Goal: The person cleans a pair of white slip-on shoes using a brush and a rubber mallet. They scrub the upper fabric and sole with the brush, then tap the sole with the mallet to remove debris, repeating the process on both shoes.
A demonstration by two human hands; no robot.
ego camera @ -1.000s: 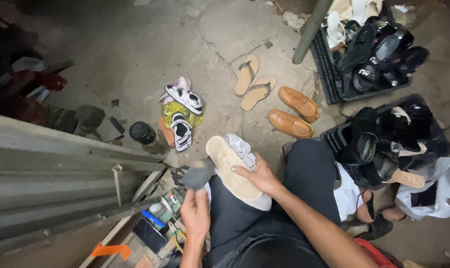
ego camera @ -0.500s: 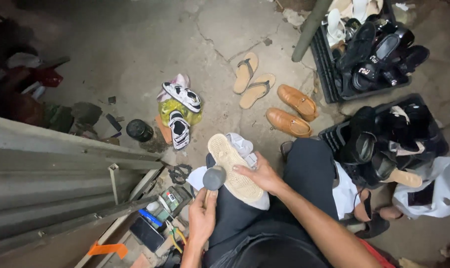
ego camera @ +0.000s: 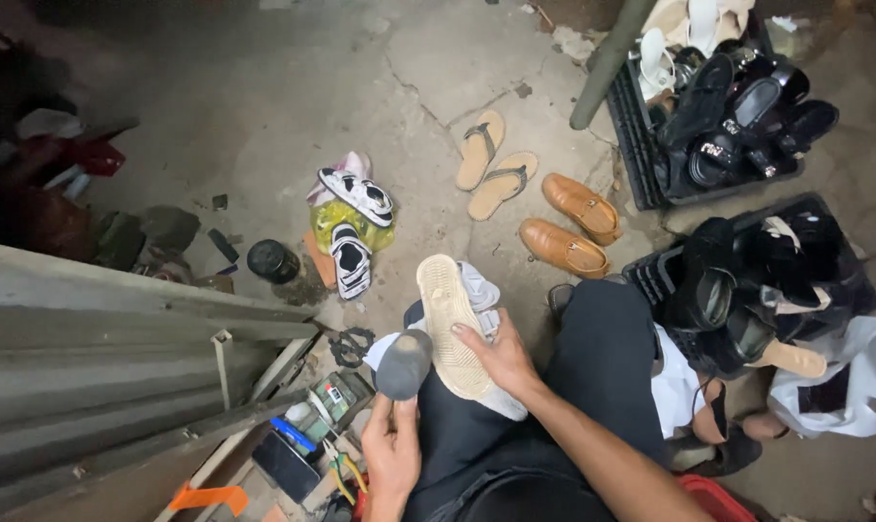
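Sole-up sneaker (ego camera: 449, 324) runs toward frame top on our lap, right hand (ego camera: 496, 356) gripping it, left hand (ego camera: 391, 454) clutching grey pad (ego camera: 403, 363) just beside.

Shoe-repair workshop, floor level.
Cracked concrete floor (ego camera: 264, 87); crates (ego camera: 650, 145) heaped with shoes; loose sandals (ego camera: 496, 164); tools (ego camera: 331, 425) beside the worker.

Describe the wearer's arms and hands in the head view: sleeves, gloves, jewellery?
Both hands are bare: no gloves on the left hand or the right hand. Both forearms are uncovered as far as the frame shows, with no sleeve edge in view. No watch, ring or wristband is visible. Below them are dark trousers.
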